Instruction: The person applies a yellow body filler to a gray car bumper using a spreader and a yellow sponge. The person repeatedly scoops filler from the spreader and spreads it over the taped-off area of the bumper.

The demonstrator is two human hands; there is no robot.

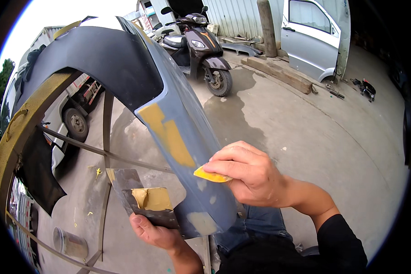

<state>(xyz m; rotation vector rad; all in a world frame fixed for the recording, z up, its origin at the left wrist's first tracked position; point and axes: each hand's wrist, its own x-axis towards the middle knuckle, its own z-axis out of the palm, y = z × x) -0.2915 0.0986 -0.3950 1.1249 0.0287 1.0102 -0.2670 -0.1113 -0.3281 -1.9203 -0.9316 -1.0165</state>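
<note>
A grey-blue and black car bumper (194,121) rests across a metal stand. Yellow-tan putty (174,141) is smeared on its grey-blue part, with paler patches lower down. My right hand (255,176) is closed around a yellow spreader (213,175), its edge at or just over the bumper below the putty; whether it touches, I cannot tell. In my left hand (153,232), gripped at the lower corner, is a dark flat putty board (162,220) bearing a lump of tan putty (156,199). Another thin dark plate (125,179) shows behind the lump.
The stand's yellow-brown padded bar (29,116) and thin metal bars (106,118) are at left. A dirty bucket (70,243) is on the concrete floor (301,150). Beyond are a dark scooter (198,45), a wooden beam (278,75), a silver vehicle door (311,41) and a white truck.
</note>
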